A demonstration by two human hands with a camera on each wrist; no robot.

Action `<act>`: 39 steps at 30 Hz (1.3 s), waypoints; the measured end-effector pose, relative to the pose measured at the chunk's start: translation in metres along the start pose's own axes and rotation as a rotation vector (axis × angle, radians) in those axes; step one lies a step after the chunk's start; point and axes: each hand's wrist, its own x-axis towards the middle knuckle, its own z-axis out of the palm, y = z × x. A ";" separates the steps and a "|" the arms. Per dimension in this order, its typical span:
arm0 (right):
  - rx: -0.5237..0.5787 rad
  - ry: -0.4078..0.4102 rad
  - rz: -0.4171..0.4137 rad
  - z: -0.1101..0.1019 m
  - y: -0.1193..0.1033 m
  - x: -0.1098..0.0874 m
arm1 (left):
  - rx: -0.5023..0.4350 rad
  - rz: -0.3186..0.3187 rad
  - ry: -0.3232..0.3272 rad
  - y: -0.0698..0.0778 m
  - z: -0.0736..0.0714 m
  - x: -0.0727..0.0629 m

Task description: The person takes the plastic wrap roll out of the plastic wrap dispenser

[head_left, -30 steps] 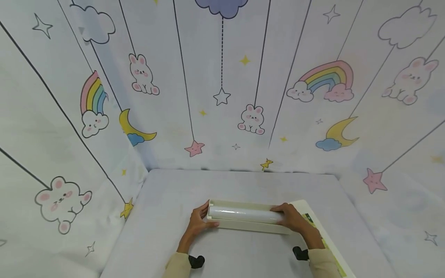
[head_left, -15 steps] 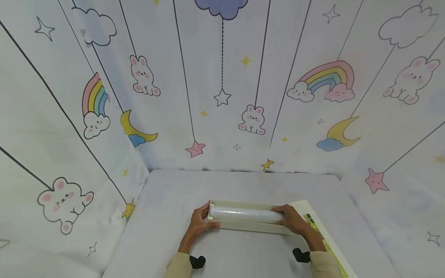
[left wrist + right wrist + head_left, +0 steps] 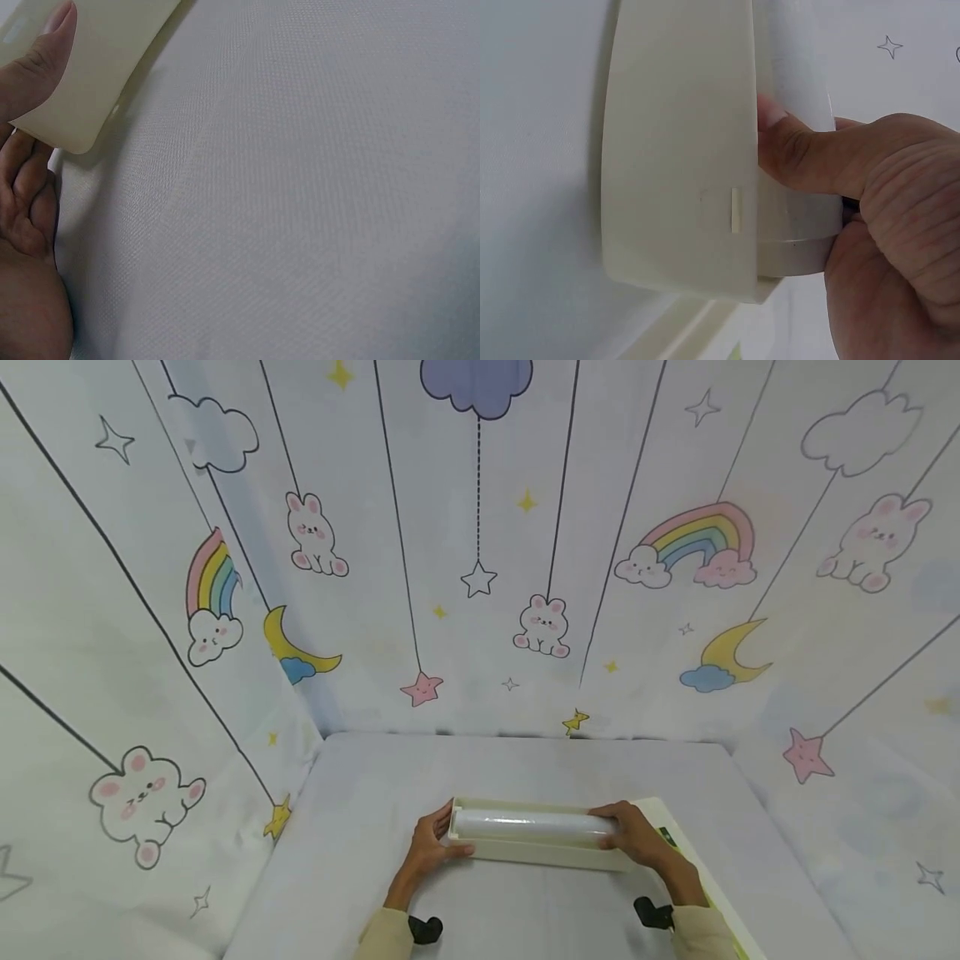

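Observation:
A cream plastic cling film dispenser box lies lengthwise on the white table, its top uncovered. Inside it sits a shiny roll of clear film. My left hand grips the box's left end, thumb along the front wall and fingers behind the end. In the left wrist view, the thumb presses on the cream wall, with the other fingers tucked beneath. My right hand grips the roll near its right end. The right wrist view shows that thumb between the roll and the box's wall.
A long cream lid-like piece with a green and yellow label lies slanted on the right, partly under the right forearm. White cloth walls with cartoon prints enclose the table at the back and sides.
The head view has tilted up slightly, so the scene sits a little lower. Both hands keep their holds on the box and the roll, with hardly any movement.

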 end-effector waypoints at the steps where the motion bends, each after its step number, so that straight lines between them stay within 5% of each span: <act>1: 0.008 0.000 0.003 0.000 0.000 -0.001 | 0.005 0.005 0.000 0.000 0.000 -0.001; 6: 0.018 -0.012 -0.003 -0.002 -0.003 -0.003 | 0.019 0.025 -0.002 -0.001 0.000 -0.004; 20: 0.041 0.032 0.062 -0.007 -0.018 -0.003 | -0.026 -0.049 0.013 0.004 0.003 0.000; 33: 0.012 0.072 0.116 -0.010 -0.025 -0.010 | -0.004 0.068 0.006 -0.004 0.002 -0.003; 39: -0.001 0.095 0.083 -0.017 -0.023 -0.006 | -0.032 0.009 0.005 0.002 0.002 -0.001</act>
